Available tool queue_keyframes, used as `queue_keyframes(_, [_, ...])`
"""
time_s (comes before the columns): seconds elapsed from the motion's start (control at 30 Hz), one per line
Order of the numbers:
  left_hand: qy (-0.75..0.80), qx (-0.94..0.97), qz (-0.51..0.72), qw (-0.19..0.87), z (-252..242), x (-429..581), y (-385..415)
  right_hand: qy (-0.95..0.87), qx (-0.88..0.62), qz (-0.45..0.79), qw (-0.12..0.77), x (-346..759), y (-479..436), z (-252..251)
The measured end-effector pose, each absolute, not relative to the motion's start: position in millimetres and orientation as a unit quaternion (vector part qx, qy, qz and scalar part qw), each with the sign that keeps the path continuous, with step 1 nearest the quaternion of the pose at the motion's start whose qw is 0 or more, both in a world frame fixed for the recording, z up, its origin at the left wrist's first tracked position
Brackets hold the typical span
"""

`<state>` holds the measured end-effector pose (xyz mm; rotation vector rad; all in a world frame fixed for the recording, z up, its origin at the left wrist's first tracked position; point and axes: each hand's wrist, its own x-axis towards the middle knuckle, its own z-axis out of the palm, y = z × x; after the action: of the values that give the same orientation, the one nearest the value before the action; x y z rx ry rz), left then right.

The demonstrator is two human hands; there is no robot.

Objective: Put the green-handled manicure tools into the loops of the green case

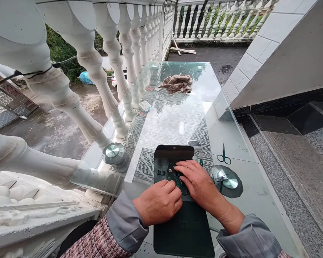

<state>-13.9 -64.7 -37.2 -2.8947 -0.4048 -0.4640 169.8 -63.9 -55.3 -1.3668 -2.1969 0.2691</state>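
A dark green manicure case [183,225] lies unfolded on the glass table, its brown-lined flap [173,152] at the far end. My left hand [161,200] is closed over the middle of the case, its fingertips pinched together and what they grip hidden. From the right, my right hand [200,181] reaches across with bent fingers beside a snap strap [170,172]. Its thumb and forefinger close around something I cannot make out. Between both hands show the dark green loops of a pair of scissors [183,189] in the case. An elastic loop [160,172] sits left of the strap.
Small green-handled scissors [224,157] lie to the right on the glass tabletop [237,143]. Thin tools [221,181] rest over a round metal table support [230,180]. Beyond the case are a green-handled tool [201,158] and a crumpled brown cloth [177,84]. White balusters [94,64] line the left.
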Motion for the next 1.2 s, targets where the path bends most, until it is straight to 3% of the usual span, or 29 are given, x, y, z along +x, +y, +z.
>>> queue_keyframes(0.3, [-0.132, -0.978, -0.13, 0.093, -37, -14, -63, -0.794, -0.499, 0.165, 0.306, 174, -64, -53])
queue_keyframes(0.63, [-0.109, -0.977, -0.152, 0.104, -31, -12, -66, -0.628, -0.59, 0.299, 0.41, 185, -68, -41])
queue_keyframes(0.77, [-0.085, -0.983, -0.132, 0.096, -34, -10, -68, -0.6, -0.601, 0.299, 0.435, 186, -67, -37])
queue_keyframes(1.2, [-0.074, -0.983, -0.137, 0.099, -38, -7, -68, -0.739, -0.528, 0.239, 0.343, 175, -69, -45])
